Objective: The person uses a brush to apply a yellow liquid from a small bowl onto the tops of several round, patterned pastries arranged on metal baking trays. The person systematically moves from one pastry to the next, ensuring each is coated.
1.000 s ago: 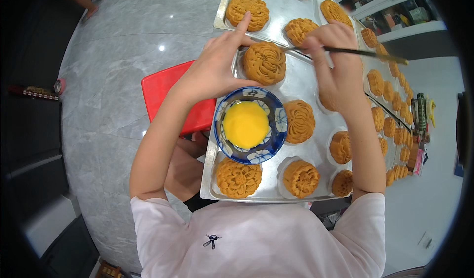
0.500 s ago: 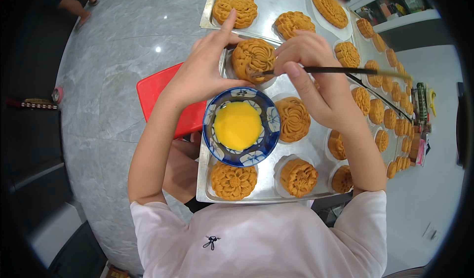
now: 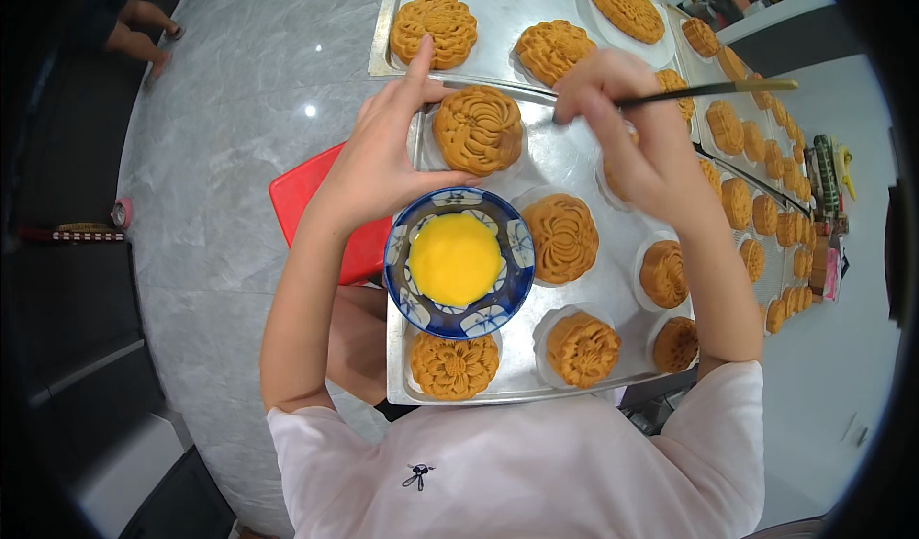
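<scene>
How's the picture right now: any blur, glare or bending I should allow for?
Head view: right hand and brush look blurred; head view: two small bright glare spots on the floor; head view: straight edges bend outward, corners go black; bowl looks fairly sharp.

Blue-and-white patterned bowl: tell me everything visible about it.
The round blue-and-white patterned bowl, apparently glazed ceramic, has a dark blue rim and pale floral panels inside. It is upright, part-filled with bright yellow liquid, over the silver metal tray's left side, partly hiding a golden-brown flower-patterned cake. The left hand has its thumb near the rim; contact is unclear.
</scene>
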Action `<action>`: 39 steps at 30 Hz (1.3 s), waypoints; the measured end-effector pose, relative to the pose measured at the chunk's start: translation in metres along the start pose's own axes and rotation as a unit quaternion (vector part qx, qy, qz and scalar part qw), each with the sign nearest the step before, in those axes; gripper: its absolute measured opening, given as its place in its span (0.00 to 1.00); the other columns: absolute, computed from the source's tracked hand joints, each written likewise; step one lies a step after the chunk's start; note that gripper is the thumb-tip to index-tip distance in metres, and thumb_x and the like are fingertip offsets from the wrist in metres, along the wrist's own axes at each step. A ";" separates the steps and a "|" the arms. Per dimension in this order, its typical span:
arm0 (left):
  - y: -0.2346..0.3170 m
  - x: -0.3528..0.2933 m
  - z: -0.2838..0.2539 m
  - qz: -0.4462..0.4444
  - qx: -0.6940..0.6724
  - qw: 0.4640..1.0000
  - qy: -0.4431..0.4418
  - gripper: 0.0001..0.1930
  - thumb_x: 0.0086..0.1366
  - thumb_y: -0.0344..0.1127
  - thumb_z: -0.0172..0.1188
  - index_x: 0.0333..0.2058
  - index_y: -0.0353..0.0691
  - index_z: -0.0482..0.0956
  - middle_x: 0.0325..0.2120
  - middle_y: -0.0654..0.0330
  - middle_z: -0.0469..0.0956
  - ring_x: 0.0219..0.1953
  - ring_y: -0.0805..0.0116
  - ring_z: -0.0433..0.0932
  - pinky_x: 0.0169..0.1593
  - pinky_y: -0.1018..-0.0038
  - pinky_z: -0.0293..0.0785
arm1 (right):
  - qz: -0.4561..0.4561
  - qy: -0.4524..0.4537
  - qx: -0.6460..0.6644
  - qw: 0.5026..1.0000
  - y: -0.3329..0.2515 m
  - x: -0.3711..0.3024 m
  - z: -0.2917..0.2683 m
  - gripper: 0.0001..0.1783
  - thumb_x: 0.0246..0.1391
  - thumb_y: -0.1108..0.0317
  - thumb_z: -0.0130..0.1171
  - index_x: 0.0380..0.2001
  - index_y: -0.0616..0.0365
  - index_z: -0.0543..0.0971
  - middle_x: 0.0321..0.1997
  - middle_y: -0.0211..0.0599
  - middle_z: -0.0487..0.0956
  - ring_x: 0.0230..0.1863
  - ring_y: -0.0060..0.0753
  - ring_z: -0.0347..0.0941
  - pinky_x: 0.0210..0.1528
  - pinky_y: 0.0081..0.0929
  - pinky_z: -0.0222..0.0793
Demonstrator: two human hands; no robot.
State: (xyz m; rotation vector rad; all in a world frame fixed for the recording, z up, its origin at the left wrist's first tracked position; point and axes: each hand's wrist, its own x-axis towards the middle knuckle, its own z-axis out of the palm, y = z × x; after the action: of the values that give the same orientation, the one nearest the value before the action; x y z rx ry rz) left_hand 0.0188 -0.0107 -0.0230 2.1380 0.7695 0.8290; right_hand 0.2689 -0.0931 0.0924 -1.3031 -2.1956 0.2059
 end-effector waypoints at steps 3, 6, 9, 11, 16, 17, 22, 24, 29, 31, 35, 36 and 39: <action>-0.001 0.000 0.001 0.005 -0.010 1.000 -0.002 0.71 0.43 0.50 0.83 0.78 0.46 0.40 0.57 0.54 0.78 0.63 0.52 0.71 0.70 0.56 0.59 | -0.016 0.023 -0.078 0.997 0.008 0.005 -0.003 0.06 0.64 0.68 0.59 0.36 0.59 0.79 0.36 0.39 0.78 0.45 0.47 0.73 0.55 0.43 0.64; -0.002 0.001 0.000 0.040 -0.001 0.999 0.018 0.72 0.39 0.40 0.85 0.77 0.41 0.42 0.53 0.51 0.79 0.59 0.56 0.77 0.67 0.60 0.69 | -0.050 -0.012 -0.012 0.999 -0.010 -0.004 0.002 0.04 0.62 0.69 0.60 0.35 0.58 0.78 0.37 0.39 0.78 0.46 0.50 0.72 0.58 0.46 0.63; -0.001 0.001 -0.003 0.013 -0.028 0.999 -0.010 0.71 0.44 0.50 0.83 0.78 0.45 0.40 0.57 0.52 0.77 0.62 0.52 0.71 0.69 0.56 0.59 | -0.015 0.003 0.046 0.999 -0.004 -0.011 0.005 0.04 0.62 0.70 0.60 0.35 0.58 0.78 0.37 0.40 0.78 0.45 0.50 0.72 0.59 0.46 0.63; 0.004 0.000 -0.003 0.006 0.015 1.000 -0.010 0.71 0.44 0.49 0.83 0.78 0.46 0.39 0.58 0.52 0.77 0.62 0.51 0.71 0.69 0.56 0.59 | 0.002 0.022 -0.004 1.000 0.004 -0.008 0.000 0.03 0.62 0.70 0.60 0.35 0.58 0.78 0.37 0.39 0.79 0.44 0.49 0.73 0.60 0.46 0.63; 0.008 -0.001 -0.004 -0.006 0.030 0.999 -0.015 0.70 0.45 0.47 0.83 0.78 0.48 0.39 0.58 0.52 0.76 0.63 0.49 0.70 0.70 0.56 0.59 | -0.052 -0.002 0.002 0.999 -0.014 0.000 0.006 0.02 0.63 0.71 0.59 0.36 0.57 0.78 0.36 0.39 0.79 0.42 0.46 0.74 0.60 0.47 0.64; 0.006 0.000 -0.006 -0.005 0.026 1.000 -0.016 0.70 0.45 0.47 0.82 0.78 0.48 0.39 0.58 0.52 0.76 0.63 0.49 0.70 0.70 0.56 0.59 | -0.066 -0.022 0.038 0.997 -0.020 0.003 0.009 0.02 0.63 0.71 0.58 0.36 0.57 0.78 0.36 0.39 0.79 0.42 0.46 0.74 0.60 0.48 0.64; 0.009 0.000 -0.005 0.003 0.020 1.000 -0.007 0.71 0.42 0.42 0.83 0.78 0.48 0.39 0.58 0.54 0.77 0.64 0.52 0.70 0.71 0.57 0.59 | 0.029 0.008 0.083 0.996 -0.003 0.020 0.015 0.07 0.67 0.67 0.57 0.37 0.59 0.78 0.35 0.40 0.79 0.41 0.42 0.76 0.56 0.40 0.66; 0.009 -0.001 -0.005 0.010 0.027 1.000 -0.005 0.70 0.45 0.45 0.83 0.78 0.49 0.39 0.58 0.54 0.76 0.64 0.49 0.69 0.70 0.57 0.61 | 0.027 0.028 0.003 0.999 0.001 0.031 0.006 0.11 0.70 0.65 0.53 0.37 0.61 0.78 0.33 0.40 0.79 0.40 0.37 0.76 0.49 0.36 0.68; 0.004 -0.002 -0.003 0.005 0.018 1.000 -0.002 0.70 0.44 0.46 0.83 0.78 0.48 0.40 0.57 0.54 0.77 0.64 0.49 0.70 0.71 0.56 0.59 | 0.071 0.029 0.281 0.957 -0.023 0.038 0.038 0.19 0.72 0.58 0.51 0.33 0.62 0.79 0.26 0.36 0.80 0.31 0.39 0.76 0.38 0.34 0.68; 0.005 -0.002 -0.004 0.017 0.018 1.000 0.005 0.70 0.44 0.46 0.83 0.78 0.48 0.40 0.57 0.54 0.77 0.63 0.49 0.70 0.71 0.56 0.60 | -0.019 0.028 0.086 0.996 -0.005 0.047 0.032 0.19 0.72 0.58 0.51 0.33 0.63 0.78 0.26 0.35 0.80 0.31 0.34 0.78 0.37 0.31 0.70; 0.004 -0.003 -0.002 0.032 0.017 0.999 0.010 0.70 0.44 0.46 0.83 0.78 0.49 0.39 0.58 0.53 0.77 0.63 0.48 0.70 0.70 0.56 0.61 | 0.040 0.075 0.185 0.979 0.004 0.054 0.036 0.19 0.72 0.58 0.51 0.35 0.63 0.78 0.26 0.34 0.80 0.32 0.28 0.80 0.38 0.27 0.72; 0.004 -0.001 -0.002 0.032 0.014 0.999 0.006 0.70 0.44 0.47 0.83 0.78 0.49 0.39 0.58 0.53 0.77 0.63 0.48 0.70 0.70 0.56 0.61 | 0.040 0.063 0.229 0.971 0.005 0.053 0.039 0.19 0.72 0.58 0.51 0.34 0.63 0.78 0.26 0.35 0.80 0.31 0.28 0.80 0.37 0.28 0.72; 0.005 0.000 -0.002 -0.007 -0.001 1.000 -0.005 0.71 0.44 0.47 0.83 0.78 0.47 0.40 0.57 0.53 0.78 0.63 0.49 0.70 0.70 0.56 0.61 | 0.052 0.035 0.198 0.978 0.015 0.052 0.040 0.18 0.72 0.59 0.51 0.34 0.63 0.78 0.27 0.38 0.81 0.31 0.29 0.80 0.37 0.28 0.73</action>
State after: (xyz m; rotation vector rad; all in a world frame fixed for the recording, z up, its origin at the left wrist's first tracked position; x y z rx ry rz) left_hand 0.0189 -0.0129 -0.0181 2.1311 0.7767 0.8104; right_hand 0.2392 -0.0359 0.0736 -1.1777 -1.9045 0.5958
